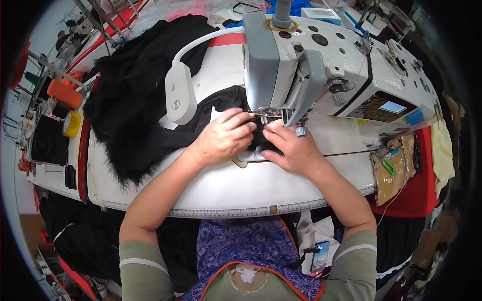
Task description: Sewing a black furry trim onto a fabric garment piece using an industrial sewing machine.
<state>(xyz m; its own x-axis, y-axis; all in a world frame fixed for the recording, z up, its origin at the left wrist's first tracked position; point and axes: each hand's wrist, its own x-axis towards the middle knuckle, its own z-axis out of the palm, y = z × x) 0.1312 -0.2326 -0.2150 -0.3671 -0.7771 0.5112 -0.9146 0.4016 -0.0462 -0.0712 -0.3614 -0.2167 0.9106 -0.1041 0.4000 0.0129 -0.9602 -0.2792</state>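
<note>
A white and grey sewing machine (321, 65) stands in front of me. A black garment piece (228, 100) lies under its presser foot (266, 116). My left hand (226, 138) is just left of the needle area, its fingers curled and pinched together; what is between the fingertips is too small to make out. To the right of the foot, my right hand (296, 150) rests on the dark cloth, fingers stretched out and thumb apart. The rest of the black garment, with fluffy fur-like trim (123, 160), is heaped to the left.
A white lamp head (181, 95) on a curved arm hangs left of the needle. On the right, green thread snips (388, 165) lie on brown taped cardboard (396, 175). A yellow tape roll (72, 124) and an orange box (65, 94) sit far left. A phone (320, 256) lies near my lap.
</note>
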